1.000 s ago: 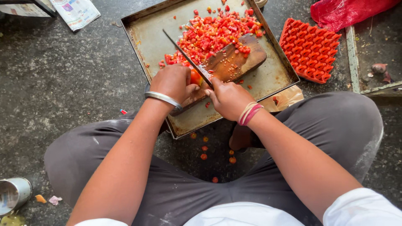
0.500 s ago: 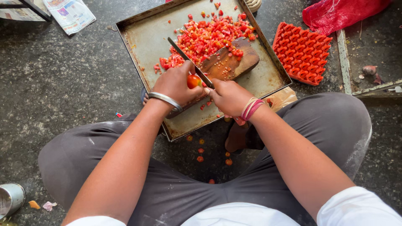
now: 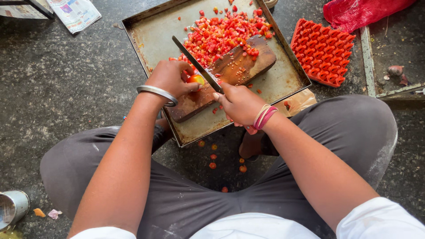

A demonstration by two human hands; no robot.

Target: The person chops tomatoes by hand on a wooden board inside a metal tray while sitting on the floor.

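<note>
My left hand point(image 3: 170, 77) holds a small tomato point(image 3: 195, 79) down on a wooden cutting board point(image 3: 234, 68). My right hand point(image 3: 241, 104) grips a knife point(image 3: 195, 64) whose long blade lies against the tomato and points up-left. The board rests inside a large metal tray point(image 3: 155, 33). A heap of diced tomato point(image 3: 219, 35) covers the far end of the board and the tray beyond it. A steel bangle sits on my left wrist, red and pink bands on my right.
An orange plastic egg tray point(image 3: 325, 51) lies right of the metal tray, with a red mesh bag point(image 3: 358, 11) behind it. Newspaper point(image 3: 73, 13) lies at top left, a steel cup point(image 3: 13, 208) at bottom left. Tomato bits point(image 3: 212, 159) dot the stone floor between my knees.
The view has shifted slightly. My hands stay on the tomato and knife, and the blade has worked against the tomato on the board.
</note>
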